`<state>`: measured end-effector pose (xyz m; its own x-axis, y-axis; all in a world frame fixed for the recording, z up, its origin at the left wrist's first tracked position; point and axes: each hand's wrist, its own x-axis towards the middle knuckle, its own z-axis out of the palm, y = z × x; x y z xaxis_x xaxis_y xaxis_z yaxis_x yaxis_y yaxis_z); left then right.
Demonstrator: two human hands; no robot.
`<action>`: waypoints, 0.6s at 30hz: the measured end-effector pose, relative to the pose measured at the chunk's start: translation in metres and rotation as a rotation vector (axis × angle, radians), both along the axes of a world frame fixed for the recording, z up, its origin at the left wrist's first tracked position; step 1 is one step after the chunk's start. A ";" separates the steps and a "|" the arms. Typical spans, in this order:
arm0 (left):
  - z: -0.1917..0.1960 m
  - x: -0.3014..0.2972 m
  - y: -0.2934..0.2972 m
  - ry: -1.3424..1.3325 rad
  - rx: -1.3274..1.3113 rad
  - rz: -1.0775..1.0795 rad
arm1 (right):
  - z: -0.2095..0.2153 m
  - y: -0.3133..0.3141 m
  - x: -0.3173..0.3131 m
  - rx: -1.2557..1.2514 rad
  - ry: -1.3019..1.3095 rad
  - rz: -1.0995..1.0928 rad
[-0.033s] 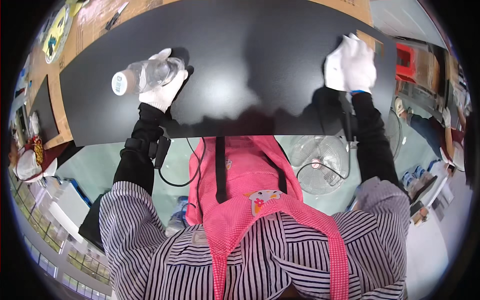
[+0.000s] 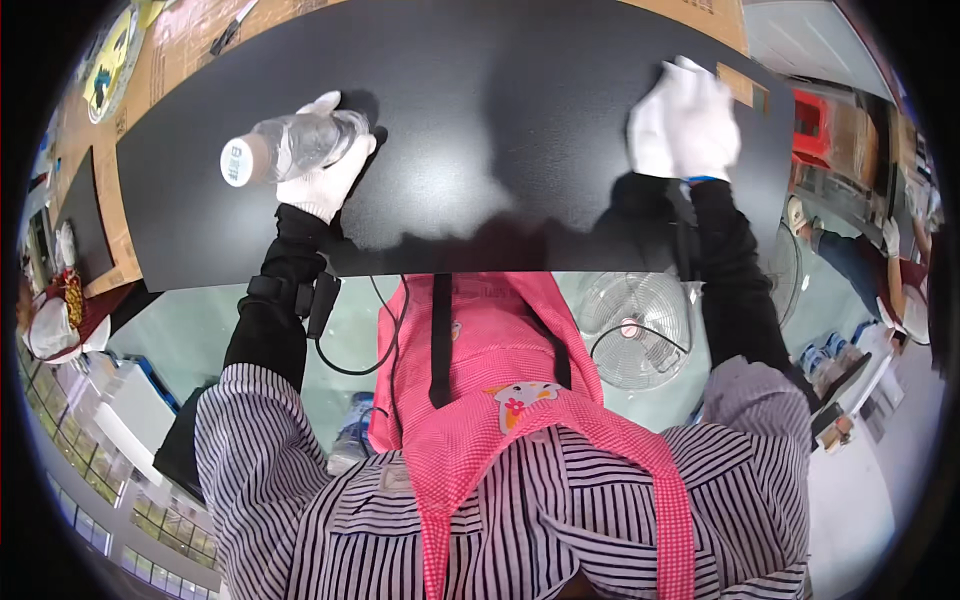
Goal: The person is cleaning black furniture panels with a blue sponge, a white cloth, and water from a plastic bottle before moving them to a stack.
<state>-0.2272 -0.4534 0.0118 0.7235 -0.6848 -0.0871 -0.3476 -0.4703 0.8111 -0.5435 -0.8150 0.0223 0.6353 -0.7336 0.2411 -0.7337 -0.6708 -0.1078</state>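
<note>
A clear plastic bottle [image 2: 310, 140] with a white-topped cap lies tilted in my left hand [image 2: 322, 188], which wears a white glove. The gloved fingers are closed round it, above the left part of a glossy black panel [image 2: 430, 130]. Toward the panel's right end, my gloved right hand [image 2: 706, 125] is pressed down on a white cloth [image 2: 650, 135]. The cloth shows along the left side of that hand and lies against the panel. My right fingertips are partly blurred together with it.
Brown cardboard [image 2: 185, 50] lies under the panel, with a pair of scissors [image 2: 232, 28] and a round tray [image 2: 110, 70] at far left. A red bin [image 2: 811, 124] is at right. A fan [image 2: 632, 330] stands below the panel's near edge. Other people are at both sides.
My right hand has slid slightly left and away from me with the white cloth. My left hand and the bottle have barely shifted.
</note>
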 end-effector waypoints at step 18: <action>-0.031 0.069 0.016 0.206 -0.430 0.049 | 0.039 0.167 -0.159 0.200 -0.086 -0.164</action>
